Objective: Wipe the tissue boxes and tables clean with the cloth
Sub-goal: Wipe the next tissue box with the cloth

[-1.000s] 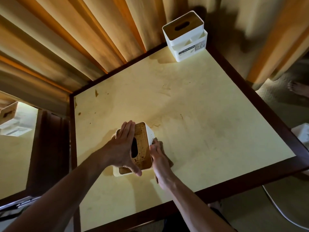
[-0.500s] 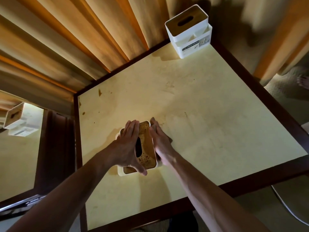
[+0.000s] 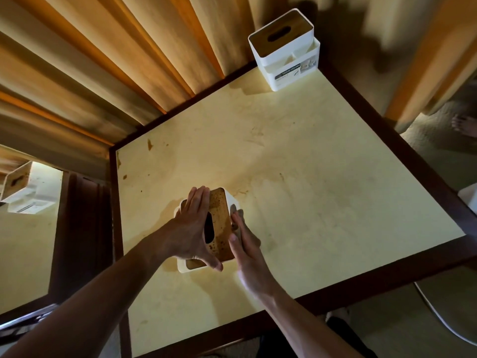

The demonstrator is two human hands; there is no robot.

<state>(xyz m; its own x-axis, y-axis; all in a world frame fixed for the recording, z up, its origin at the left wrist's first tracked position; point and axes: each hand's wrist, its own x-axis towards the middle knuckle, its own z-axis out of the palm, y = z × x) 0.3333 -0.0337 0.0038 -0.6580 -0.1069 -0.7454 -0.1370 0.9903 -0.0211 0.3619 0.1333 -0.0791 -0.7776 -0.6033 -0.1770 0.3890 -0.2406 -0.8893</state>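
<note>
Our left hand (image 3: pixel 189 228) lies spread across the lid of the near tissue box (image 3: pixel 219 226), fingers straight along its far-left part and the thumb hooked round the near edge, pinning it down. Our right hand (image 3: pixel 245 244) runs flat along the box's right wall, fingers straight and together, pressing a grey cloth (image 3: pixel 233 210) against it; only a small patch of cloth shows past the fingertips, so how it is folded we cannot tell.

The box stands on the table (image 3: pixel 335 202) toward its near-left part, well in from the dark rim. Its wooden lid is spotted with brown stains around the dark slot, and we cannot see whether any tissues are inside. A second tissue box (image 3: pixel 285 51), white with a wooden slotted lid and a front compartment, stands at the far corner; its compartments look empty from here.

We judge that the side wipe could push the box sliding leftward if the left hand eases off. A damp cloth could also drag the brown marks on the tabletop (image 3: pixel 254 187) onto the white wall. The lid itself looks not yet cleaned.
</note>
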